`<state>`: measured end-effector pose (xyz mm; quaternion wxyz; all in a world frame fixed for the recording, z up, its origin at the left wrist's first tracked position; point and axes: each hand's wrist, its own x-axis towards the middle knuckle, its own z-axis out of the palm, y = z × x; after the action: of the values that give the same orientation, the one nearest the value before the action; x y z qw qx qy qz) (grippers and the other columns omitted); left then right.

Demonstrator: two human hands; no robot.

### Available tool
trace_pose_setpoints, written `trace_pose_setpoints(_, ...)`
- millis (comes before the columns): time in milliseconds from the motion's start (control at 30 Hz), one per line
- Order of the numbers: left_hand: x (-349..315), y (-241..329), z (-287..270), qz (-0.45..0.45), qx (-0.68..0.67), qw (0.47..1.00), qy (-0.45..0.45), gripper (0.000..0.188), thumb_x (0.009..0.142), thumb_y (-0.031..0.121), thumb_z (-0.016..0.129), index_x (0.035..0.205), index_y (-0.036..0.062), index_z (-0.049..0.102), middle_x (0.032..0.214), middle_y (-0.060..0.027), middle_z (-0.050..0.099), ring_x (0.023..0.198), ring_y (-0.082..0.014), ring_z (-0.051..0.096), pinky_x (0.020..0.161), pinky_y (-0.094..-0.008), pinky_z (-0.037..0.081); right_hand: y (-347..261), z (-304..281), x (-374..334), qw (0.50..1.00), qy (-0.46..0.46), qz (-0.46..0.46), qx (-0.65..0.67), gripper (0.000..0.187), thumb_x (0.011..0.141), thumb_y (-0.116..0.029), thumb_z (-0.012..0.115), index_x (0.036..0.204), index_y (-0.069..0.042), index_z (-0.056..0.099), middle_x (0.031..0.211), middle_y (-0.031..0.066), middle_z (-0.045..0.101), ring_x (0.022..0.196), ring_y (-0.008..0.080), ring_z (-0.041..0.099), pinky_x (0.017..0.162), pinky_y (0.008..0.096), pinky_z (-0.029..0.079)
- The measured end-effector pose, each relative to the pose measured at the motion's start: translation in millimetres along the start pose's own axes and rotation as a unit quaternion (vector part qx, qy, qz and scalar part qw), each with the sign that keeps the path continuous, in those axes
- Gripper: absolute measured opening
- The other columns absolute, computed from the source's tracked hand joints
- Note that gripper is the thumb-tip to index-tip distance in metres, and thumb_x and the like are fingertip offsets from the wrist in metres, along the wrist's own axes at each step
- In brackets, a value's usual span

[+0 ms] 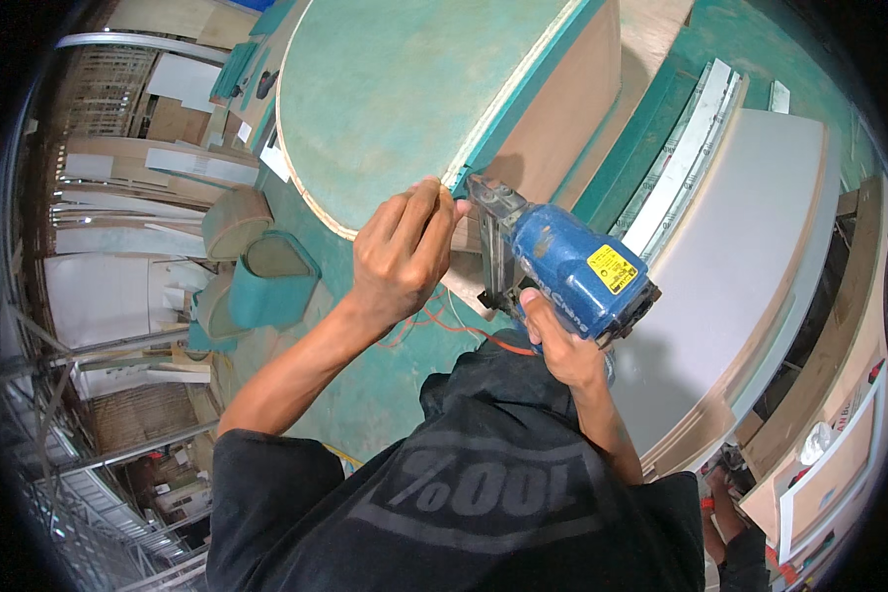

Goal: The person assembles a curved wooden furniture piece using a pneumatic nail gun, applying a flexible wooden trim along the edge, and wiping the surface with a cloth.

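A large teal panel (395, 89) with a rounded left side and a pale rim lies in front of me. A narrow teal strip (523, 94) runs along its straight right edge. My left hand (405, 242) is closed at the near end of that edge, fingers bent over the corner and thumb at the strip's side; the fingertips are partly hidden. In my right hand (560, 340) is a blue nail gun (577, 261), gripped by its handle. Its nose points at the strip's near end, right beside my left fingers; I cannot tell whether it touches.
An orange air hose (474, 340) trails below the nail gun. Curved teal pieces (271, 281) stand on the floor at left, near stacked boards (109, 237). A large curved grey-white panel (730, 257) lies at right. Another person's arm (725, 508) shows at lower right.
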<state>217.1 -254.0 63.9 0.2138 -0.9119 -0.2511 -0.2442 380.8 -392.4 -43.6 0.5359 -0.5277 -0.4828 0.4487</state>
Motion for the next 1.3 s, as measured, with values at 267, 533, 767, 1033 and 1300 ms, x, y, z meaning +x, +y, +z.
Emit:
trace_pose_setpoints(267,-5,16,-5,-0.077,0.049,0.996,-0.018,0.032,0.078,0.013,0.081,0.106,0.0006,0.071,0.106,-0.009,0.071,0.086,-0.0234,0.068,0.072,-0.033,0.052,-8,7,0,0.994,0.017,0.08,0.072,0.009,0.092,-0.011,0.069,0.086,-0.005,0.069,0.071,0.0019,0.062,0.062,0.0164,0.061,0.058,0.0342,0.047)
trace_pose_setpoints(533,-15,22,-7,-0.074,0.112,0.99,-0.052,0.04,0.079,0.015,0.079,0.116,0.0006,0.069,0.118,-0.0093,0.071,0.1,-0.0236,0.067,0.078,-0.0345,0.052,-14,9,1,0.992,0.037,0.072,0.093,0.03,0.1,-0.018,0.061,0.074,-0.002,0.059,0.061,0.0001,0.051,0.055,0.0112,0.05,0.055,0.0287,0.041)
trace_pose_setpoints(767,-21,17,-7,-0.022,0.108,0.993,-0.049,0.044,0.076,0.01,0.08,0.117,-0.0019,0.068,0.119,-0.0126,0.07,0.096,-0.0243,0.067,0.077,-0.0333,0.054,2,15,3,0.988,0.066,0.0,0.139,0.029,0.098,-0.019,0.064,0.074,-0.004,0.059,0.061,-0.0004,0.051,0.054,0.0095,0.049,0.053,0.0281,0.039)
trace_pose_setpoints(1033,-18,13,-7,-0.017,0.094,0.994,-0.058,0.046,0.075,0.005,0.081,0.118,-0.0036,0.067,0.117,-0.0136,0.07,0.09,-0.0254,0.066,0.076,-0.0341,0.055,13,15,2,0.989,0.047,-0.003,0.137,0.011,0.094,-0.013,0.069,0.093,-0.002,0.067,0.075,0.0053,0.063,0.066,0.0161,0.059,0.062,0.0323,0.048)
trace_pose_setpoints(1300,-16,13,-8,-0.026,0.091,0.993,-0.069,0.047,0.073,0.003,0.081,0.118,-0.003,0.068,0.117,-0.0132,0.07,0.086,-0.025,0.065,0.074,-0.0336,0.055,-5,17,6,0.927,0.033,0.122,0.353,0.019,0.101,-0.02,0.062,0.092,-0.003,0.059,0.06,-0.0001,0.051,0.051,0.0092,0.05,0.054,0.0284,0.045)
